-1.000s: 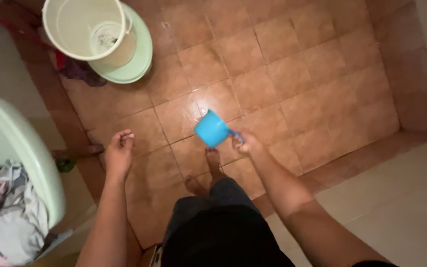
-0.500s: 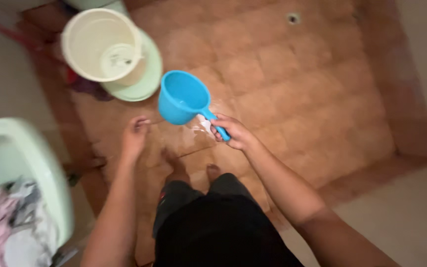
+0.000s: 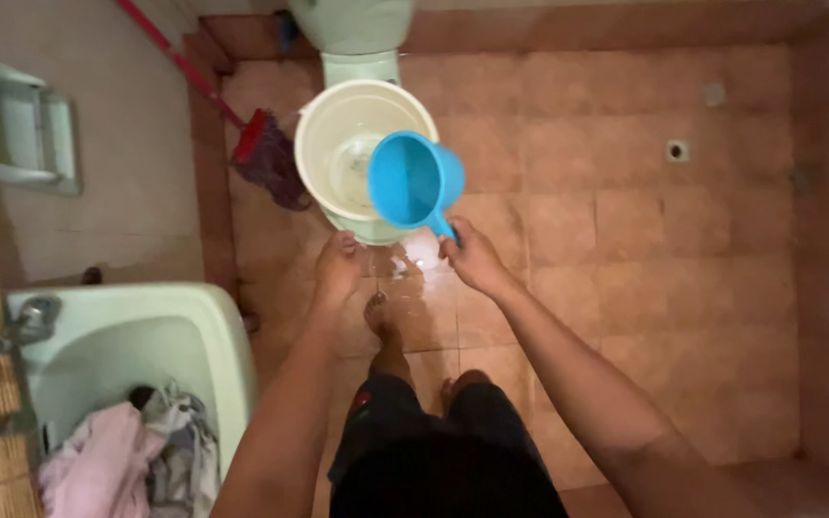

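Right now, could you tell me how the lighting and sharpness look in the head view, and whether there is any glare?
Head view: dim, warm light; the scoop in the right hand and the bucket read fairly sharp; a wet patch on the floor tiles between the hands gives glare; the frame darkens toward the right edge; the laundry in the sink looks soft.

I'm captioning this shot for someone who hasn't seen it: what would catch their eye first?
First the bright blue dipper, held by its handle in the right hand over the rim of the cream bucket at top centre. The left hand hangs empty beside it, above the wet brown tiled floor. At lower left, a pale green sink holds pink and grey laundry.
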